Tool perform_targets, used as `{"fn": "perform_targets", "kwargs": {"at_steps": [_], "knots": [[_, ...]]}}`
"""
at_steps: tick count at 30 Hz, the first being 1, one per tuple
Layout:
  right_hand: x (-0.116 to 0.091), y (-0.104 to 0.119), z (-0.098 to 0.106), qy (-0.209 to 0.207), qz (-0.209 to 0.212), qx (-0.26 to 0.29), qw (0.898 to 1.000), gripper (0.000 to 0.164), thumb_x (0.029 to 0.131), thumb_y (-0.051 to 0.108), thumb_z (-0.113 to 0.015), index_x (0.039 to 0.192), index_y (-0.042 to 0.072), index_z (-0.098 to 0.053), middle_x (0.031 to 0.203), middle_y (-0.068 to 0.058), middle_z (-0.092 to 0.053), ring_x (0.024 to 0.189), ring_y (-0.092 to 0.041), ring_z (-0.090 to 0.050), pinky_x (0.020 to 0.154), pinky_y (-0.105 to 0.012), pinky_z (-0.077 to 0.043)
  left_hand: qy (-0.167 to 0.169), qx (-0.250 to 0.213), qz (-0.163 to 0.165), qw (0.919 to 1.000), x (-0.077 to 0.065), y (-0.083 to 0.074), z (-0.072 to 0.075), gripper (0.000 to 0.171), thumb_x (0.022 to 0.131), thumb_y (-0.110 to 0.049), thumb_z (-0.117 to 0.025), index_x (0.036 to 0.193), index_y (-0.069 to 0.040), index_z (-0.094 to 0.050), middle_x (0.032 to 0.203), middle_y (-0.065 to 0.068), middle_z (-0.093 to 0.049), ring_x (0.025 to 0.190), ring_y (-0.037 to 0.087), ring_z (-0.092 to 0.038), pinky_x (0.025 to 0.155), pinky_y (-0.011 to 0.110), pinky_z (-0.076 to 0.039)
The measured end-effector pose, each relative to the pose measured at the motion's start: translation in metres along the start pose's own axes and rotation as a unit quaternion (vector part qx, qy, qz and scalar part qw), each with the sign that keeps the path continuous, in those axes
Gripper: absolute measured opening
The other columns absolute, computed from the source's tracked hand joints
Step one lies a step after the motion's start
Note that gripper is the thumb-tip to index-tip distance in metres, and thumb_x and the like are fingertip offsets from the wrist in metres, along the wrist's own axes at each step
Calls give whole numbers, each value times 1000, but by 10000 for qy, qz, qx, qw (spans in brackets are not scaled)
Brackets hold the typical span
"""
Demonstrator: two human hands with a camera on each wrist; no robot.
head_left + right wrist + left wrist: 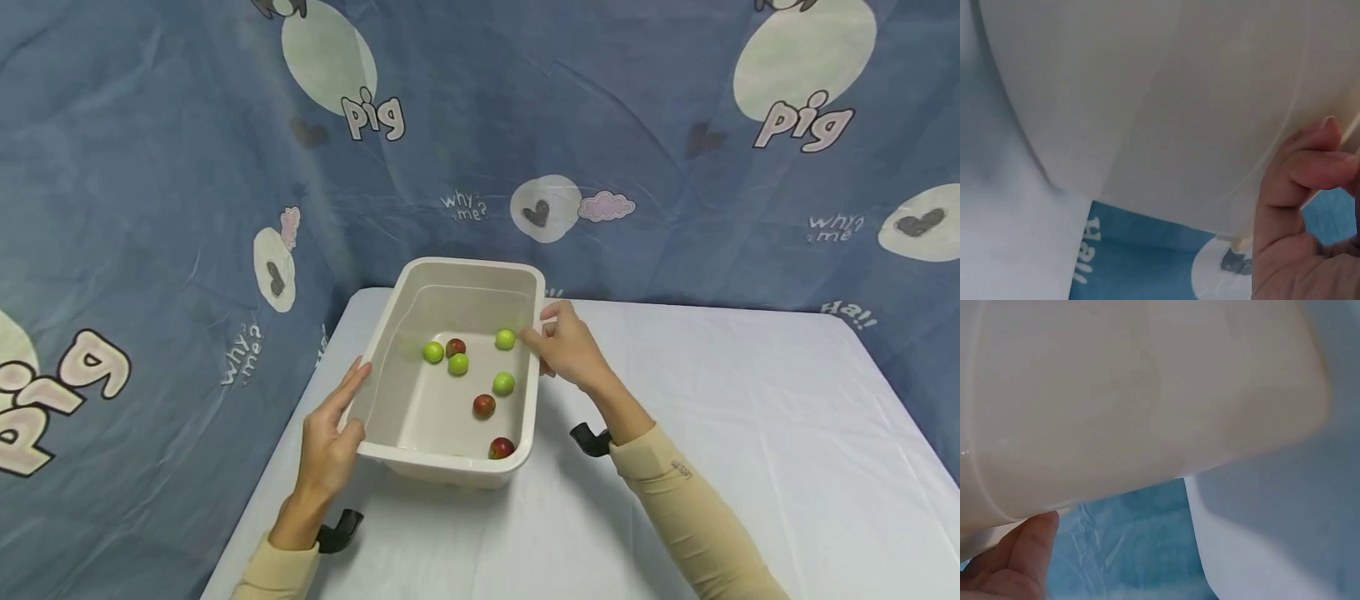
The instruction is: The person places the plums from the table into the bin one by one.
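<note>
A cream plastic tub (pixel 431 421) is held up by both hands, tilted so its inside faces the head camera. Several small bright-green fruits (pixel 458 364) and some dark red ones (pixel 483 407), apple-like, lie scattered on its floor. My left hand (pixel 326 454) grips the left rim near the front corner, thumb by the edge. In the left wrist view, fingertips (pixel 1041 534) touch the tub's rim from outside. On the opposite side my right hand (pixel 570 350) pinches the right rim, its curled fingers (pixel 1279 187) under the lip in the right wrist view.
Under the tub spreads a white-covered table (pixel 712 417), with shadows falling on it. A blue printed cloth (pixel 645 167) hangs behind and along the left side. Black wrist mounts (pixel 590 440) stick out below both wrists.
</note>
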State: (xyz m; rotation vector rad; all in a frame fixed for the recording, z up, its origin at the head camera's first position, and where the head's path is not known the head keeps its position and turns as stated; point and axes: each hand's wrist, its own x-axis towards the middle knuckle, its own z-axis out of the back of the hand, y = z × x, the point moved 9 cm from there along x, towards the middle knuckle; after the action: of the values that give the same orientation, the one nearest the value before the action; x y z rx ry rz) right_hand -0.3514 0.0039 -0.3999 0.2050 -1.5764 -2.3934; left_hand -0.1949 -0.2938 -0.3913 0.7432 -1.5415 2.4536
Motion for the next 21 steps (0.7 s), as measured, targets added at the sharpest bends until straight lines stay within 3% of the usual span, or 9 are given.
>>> {"fn": "perform_targets", "kwargs": {"at_steps": [7, 13, 21], "knots": [[-7, -8, 18, -389, -226, 220, 9987, 64, 91, 23, -67, 142, -1, -38, 70, -11, -65, 45, -21, -54, 55, -34, -45, 34, -18, -42, 10000, 0, -6, -15, 77, 74, 18, -42, 146, -5, -56, 155, 6, -45, 143, 23, -41, 110, 20, -31], [-13, -11, 34, -738, -102, -85, 9972, 62, 89, 25, -70, 141, -1, -50, 91, -13, -67, 61, -23, -65, 54, -33, -50, 59, -128, -77, 9999, -1, -11, -27, 78, 73, 19, -41, 146, -5, -56, 155, 9, -45, 144, 25, -40, 110, 21, -31], [-25, -16, 52, -800, -167, -177, 9965, 62, 92, 25, -69, 145, -1, -49, 98, -14, -65, 71, -22, -70, 58, -34, -54, 310, -144, -164, 9993, -2, -20, -46, 79, 73, 20, -41, 147, -4, -54, 157, 7, -41, 144, 28, -38, 110, 22, -31]]}}
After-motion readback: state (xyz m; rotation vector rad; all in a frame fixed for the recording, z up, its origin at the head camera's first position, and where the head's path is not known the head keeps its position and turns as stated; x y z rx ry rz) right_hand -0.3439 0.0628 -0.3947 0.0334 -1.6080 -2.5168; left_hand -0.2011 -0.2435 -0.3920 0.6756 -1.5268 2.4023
